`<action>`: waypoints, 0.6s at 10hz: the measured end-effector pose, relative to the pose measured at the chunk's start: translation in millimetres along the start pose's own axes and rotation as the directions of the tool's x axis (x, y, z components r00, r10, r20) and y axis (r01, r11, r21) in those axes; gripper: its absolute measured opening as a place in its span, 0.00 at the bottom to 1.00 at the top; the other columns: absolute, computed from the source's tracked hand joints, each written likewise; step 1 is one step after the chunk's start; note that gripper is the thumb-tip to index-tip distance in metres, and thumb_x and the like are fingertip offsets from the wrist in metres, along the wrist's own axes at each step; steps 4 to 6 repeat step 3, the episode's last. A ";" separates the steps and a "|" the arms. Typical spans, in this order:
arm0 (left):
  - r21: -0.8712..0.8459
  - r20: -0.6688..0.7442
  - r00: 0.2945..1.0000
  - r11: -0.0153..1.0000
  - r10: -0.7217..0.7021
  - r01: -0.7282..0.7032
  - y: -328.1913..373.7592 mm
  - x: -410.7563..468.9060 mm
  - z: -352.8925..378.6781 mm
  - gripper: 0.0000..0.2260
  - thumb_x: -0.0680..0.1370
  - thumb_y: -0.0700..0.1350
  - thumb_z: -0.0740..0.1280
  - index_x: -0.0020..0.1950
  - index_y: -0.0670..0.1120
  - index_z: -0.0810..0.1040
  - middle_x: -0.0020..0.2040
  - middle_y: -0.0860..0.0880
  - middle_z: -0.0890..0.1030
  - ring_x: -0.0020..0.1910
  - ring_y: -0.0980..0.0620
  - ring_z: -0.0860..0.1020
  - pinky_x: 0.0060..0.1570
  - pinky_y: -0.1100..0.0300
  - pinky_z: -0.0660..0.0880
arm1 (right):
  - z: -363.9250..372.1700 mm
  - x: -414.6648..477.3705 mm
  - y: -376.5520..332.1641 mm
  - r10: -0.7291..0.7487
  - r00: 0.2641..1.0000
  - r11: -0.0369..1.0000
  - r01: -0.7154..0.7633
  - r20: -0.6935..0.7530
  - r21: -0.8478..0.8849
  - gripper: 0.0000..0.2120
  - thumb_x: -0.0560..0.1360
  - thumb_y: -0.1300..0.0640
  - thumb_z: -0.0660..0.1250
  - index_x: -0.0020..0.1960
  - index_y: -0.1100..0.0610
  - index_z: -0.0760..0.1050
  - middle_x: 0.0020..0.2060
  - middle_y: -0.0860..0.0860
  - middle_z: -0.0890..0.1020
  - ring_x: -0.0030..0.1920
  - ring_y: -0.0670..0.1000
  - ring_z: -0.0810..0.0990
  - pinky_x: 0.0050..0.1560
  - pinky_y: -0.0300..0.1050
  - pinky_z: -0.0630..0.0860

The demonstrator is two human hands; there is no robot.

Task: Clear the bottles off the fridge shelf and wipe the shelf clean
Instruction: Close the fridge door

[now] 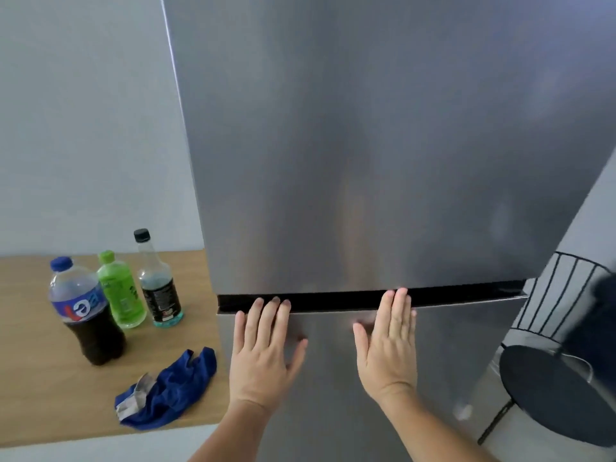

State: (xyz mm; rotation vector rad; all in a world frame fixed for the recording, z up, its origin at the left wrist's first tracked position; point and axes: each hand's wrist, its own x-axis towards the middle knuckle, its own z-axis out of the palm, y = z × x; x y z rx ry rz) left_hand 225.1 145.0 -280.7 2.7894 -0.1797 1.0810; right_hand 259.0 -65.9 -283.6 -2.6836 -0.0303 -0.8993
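Note:
The steel fridge fills the view with both doors closed, so its shelf is hidden. My left hand and my right hand lie flat and empty on the lower door, fingertips at the dark gap between the doors. On the wooden table to the left stand three bottles: a cola bottle with a blue cap, a green bottle, and a clear bottle with a black cap. A crumpled blue cloth lies on the table by the fridge.
A black round stool or side table with a wire frame stands to the right of the fridge. A pale wall rises behind the wooden table.

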 end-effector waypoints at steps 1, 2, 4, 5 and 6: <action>-0.007 -0.093 0.995 1.000 -0.020 0.020 -0.3 4.5 9.1 0.31 0.73 0.59 0.67 0.72 0.44 0.71 0.68 0.43 0.78 0.71 0.40 0.69 0.75 0.43 0.57 | -9.3 0.7 5.0 -0.053 0.998 0.998 0.053 -0.028 0.022 0.35 0.81 0.40 0.44 0.80 0.59 0.41 0.80 0.59 0.45 0.80 0.57 0.47 0.79 0.50 0.43; 0.036 -0.157 0.986 0.997 -0.057 0.063 5.3 12.1 6.6 0.28 0.71 0.60 0.65 0.67 0.45 0.77 0.62 0.43 0.82 0.67 0.40 0.74 0.71 0.44 0.62 | -9.7 -7.3 3.3 0.049 0.998 0.985 -0.042 -0.039 0.167 0.35 0.77 0.35 0.49 0.76 0.56 0.60 0.75 0.61 0.63 0.78 0.51 0.55 0.77 0.45 0.47; 0.104 -0.083 0.994 0.992 -0.064 0.073 6.1 17.9 6.9 0.20 0.79 0.54 0.56 0.57 0.45 0.84 0.54 0.45 0.86 0.59 0.40 0.80 0.61 0.44 0.69 | -35.9 22.8 17.4 0.341 0.937 0.478 -0.246 0.080 0.843 0.26 0.74 0.28 0.52 0.49 0.44 0.81 0.69 0.68 0.71 0.65 0.32 0.72 0.56 0.21 0.63; 0.104 -0.083 0.994 0.992 -0.064 0.073 6.1 17.9 6.9 0.20 0.79 0.54 0.56 0.57 0.45 0.84 0.54 0.45 0.86 0.59 0.40 0.80 0.61 0.44 0.69 | -35.9 22.8 17.4 0.341 0.937 0.478 -0.246 0.080 0.843 0.26 0.74 0.28 0.52 0.49 0.44 0.81 0.69 0.68 0.71 0.65 0.32 0.72 0.56 0.21 0.63; 0.104 -0.083 0.994 0.992 -0.064 0.073 6.1 17.9 6.9 0.20 0.79 0.54 0.56 0.57 0.45 0.84 0.54 0.45 0.86 0.59 0.40 0.80 0.61 0.44 0.69 | -35.9 22.8 17.4 0.341 0.937 0.478 -0.246 0.080 0.843 0.26 0.74 0.28 0.52 0.49 0.44 0.81 0.69 0.68 0.71 0.65 0.32 0.72 0.56 0.21 0.63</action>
